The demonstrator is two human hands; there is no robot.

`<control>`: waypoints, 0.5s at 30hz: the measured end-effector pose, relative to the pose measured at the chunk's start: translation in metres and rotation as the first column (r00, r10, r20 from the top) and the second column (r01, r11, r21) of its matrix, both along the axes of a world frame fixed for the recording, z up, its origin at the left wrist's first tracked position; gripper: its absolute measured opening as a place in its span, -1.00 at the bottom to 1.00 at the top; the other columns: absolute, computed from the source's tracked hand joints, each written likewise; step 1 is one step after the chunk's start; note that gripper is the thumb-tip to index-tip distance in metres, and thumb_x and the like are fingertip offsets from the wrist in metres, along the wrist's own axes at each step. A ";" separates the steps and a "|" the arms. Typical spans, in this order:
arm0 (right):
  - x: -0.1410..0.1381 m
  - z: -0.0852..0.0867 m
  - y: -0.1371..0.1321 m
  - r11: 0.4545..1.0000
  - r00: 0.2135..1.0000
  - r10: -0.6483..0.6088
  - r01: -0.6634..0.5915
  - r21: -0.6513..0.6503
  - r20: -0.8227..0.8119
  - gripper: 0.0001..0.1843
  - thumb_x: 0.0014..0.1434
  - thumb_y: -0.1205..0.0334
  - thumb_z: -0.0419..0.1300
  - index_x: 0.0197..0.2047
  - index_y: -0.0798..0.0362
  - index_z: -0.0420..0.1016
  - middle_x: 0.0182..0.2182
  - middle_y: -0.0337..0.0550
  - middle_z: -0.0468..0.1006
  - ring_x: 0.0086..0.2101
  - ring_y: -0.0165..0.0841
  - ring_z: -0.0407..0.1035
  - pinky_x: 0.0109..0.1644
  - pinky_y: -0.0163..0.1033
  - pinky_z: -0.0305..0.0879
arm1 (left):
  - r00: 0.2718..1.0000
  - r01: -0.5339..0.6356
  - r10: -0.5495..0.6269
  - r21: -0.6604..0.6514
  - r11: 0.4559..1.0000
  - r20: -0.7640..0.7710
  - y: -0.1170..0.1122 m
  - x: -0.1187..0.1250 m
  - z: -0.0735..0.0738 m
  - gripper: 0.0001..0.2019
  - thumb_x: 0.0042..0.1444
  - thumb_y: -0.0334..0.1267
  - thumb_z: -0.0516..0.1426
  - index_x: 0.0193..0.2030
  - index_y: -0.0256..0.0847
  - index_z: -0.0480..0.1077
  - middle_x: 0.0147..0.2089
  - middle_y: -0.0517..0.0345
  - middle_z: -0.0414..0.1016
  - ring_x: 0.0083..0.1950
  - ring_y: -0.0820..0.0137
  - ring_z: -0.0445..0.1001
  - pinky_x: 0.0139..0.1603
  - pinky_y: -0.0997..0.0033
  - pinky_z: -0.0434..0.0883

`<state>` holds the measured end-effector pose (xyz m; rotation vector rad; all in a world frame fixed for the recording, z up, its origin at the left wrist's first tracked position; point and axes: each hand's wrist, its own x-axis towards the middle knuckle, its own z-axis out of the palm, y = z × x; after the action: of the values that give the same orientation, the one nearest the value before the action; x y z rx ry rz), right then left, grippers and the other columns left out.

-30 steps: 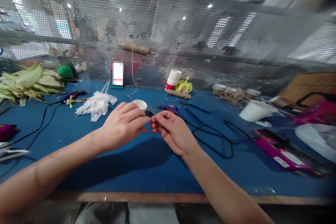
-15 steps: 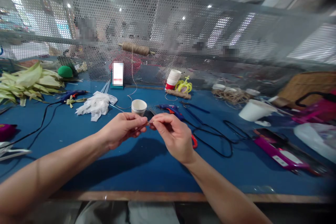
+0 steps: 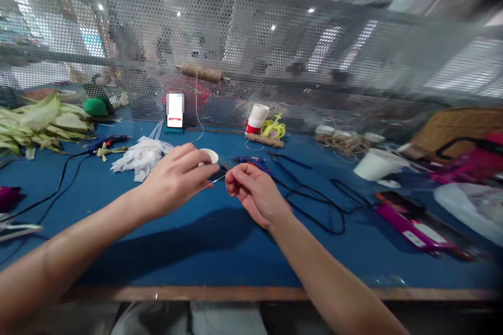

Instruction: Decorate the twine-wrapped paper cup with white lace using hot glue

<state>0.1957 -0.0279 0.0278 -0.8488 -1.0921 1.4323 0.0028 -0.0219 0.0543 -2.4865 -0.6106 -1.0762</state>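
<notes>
We saw the right hand (image 3: pixel 254 191) pinching a thin strand (image 3: pixel 219 178) above the worktop (image 3: pixel 220 267), in from its near edge. Left hand (image 3: pixel 175 180) arched palm-down, partly hiding a white cup (image 3: pixel 212 156); its grip we couldn't tell.

Smooth blue counter (image 3: pixel 220 264) with a faint sheen, its front edge (image 3: pixel 236 293) wood-like.
Behind the smooth, papery cup stack (image 3: pixel 257 116) rises a dull perforated metal screen (image 3: pixel 243 36); left of the stack are a rough, fibrous twine roll (image 3: pixel 202 73), matt papery husks (image 3: pixel 39 120) and thin white strips (image 3: pixel 143 154), paper or cloth; right of it, a glossy purple plastic case (image 3: pixel 408 227); in front, a strand (image 3: pixel 219 179) too fine to judge.
</notes>
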 end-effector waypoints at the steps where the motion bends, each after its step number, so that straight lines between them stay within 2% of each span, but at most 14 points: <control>1: -0.001 -0.001 -0.002 1.000 1.000 0.014 -0.014 0.004 0.004 -0.79 -0.10 0.19 0.29 -0.50 0.12 0.35 -0.57 -0.27 0.46 -0.58 -0.54 0.29 -0.49 -0.38 0.19 | 1.000 0.003 -0.003 0.063 0.998 -0.012 0.001 0.003 -0.005 -0.84 0.08 -0.27 0.09 -0.22 -0.25 0.41 -0.28 0.04 0.48 -0.31 0.40 0.33 -0.27 0.39 0.31; 3: -0.004 -0.002 -0.004 0.999 1.000 0.021 -0.022 0.032 0.016 -0.79 -0.10 0.19 0.29 -0.50 0.11 0.36 -0.57 -0.28 0.46 -0.57 -0.53 0.30 -0.48 -0.37 0.20 | 1.000 -0.007 0.007 0.116 0.993 0.003 0.003 0.009 -0.013 -0.88 0.07 -0.27 0.10 -0.30 -0.24 0.42 -0.36 0.09 0.48 -0.37 0.42 0.30 -0.33 0.41 0.29; 5: -0.005 -0.005 -0.006 0.997 0.999 0.003 -0.006 0.077 0.037 -0.80 -0.09 0.19 0.29 -0.49 0.11 0.36 -0.56 -0.27 0.47 -0.56 -0.52 0.31 -0.47 -0.36 0.21 | 0.999 -0.007 0.004 0.084 0.996 0.037 0.003 0.012 -0.018 -0.90 0.08 -0.29 0.09 -0.35 -0.23 0.42 -0.41 0.12 0.47 -0.41 0.44 0.28 -0.36 0.43 0.29; 8: -0.006 -0.007 -0.007 0.989 0.997 -0.031 0.020 0.144 0.071 -0.81 -0.05 0.18 0.26 -0.48 0.10 0.37 -0.55 -0.26 0.48 -0.55 -0.50 0.33 -0.47 -0.36 0.23 | 0.991 0.025 -0.017 -0.058 0.998 0.130 0.003 0.014 -0.022 -0.89 0.08 -0.30 0.10 -0.38 -0.24 0.42 -0.43 0.12 0.46 -0.40 0.46 0.29 -0.36 0.45 0.29; 11: -0.007 -0.010 -0.007 0.983 0.995 -0.044 0.027 0.182 0.093 -0.82 -0.02 0.17 0.25 -0.47 0.10 0.37 -0.55 -0.26 0.49 -0.56 -0.50 0.34 -0.48 -0.36 0.25 | 0.971 0.065 -0.015 -0.202 0.977 0.239 0.002 0.015 -0.025 -0.88 0.06 -0.28 0.11 -0.41 -0.26 0.42 -0.46 0.13 0.45 -0.41 0.47 0.31 -0.37 0.46 0.30; 13: -0.007 -0.012 -0.006 0.980 0.993 -0.054 0.033 0.195 0.106 -0.82 0.00 0.18 0.24 -0.46 0.10 0.37 -0.55 -0.27 0.48 -0.56 -0.50 0.35 -0.48 -0.36 0.26 | 0.952 0.098 -0.003 -0.293 0.951 0.306 0.002 0.018 -0.027 -0.86 0.05 -0.27 0.12 -0.45 -0.27 0.43 -0.48 0.13 0.44 -0.42 0.47 0.31 -0.39 0.47 0.28; 15: -0.007 -0.013 -0.006 0.975 0.990 -0.067 0.039 0.217 0.127 -0.84 0.02 0.18 0.22 -0.45 0.10 0.36 -0.54 -0.27 0.48 -0.55 -0.49 0.36 -0.47 -0.36 0.27 | 0.921 0.150 0.033 -0.432 0.889 0.387 0.000 0.021 -0.028 -0.86 0.01 -0.26 0.14 -0.47 -0.28 0.44 -0.50 0.13 0.43 -0.43 0.47 0.31 -0.41 0.48 0.26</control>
<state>0.1884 -0.0341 0.0149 -0.8216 -1.2904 1.2017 0.0243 -0.0214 0.0267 -2.7045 -1.0089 -1.6326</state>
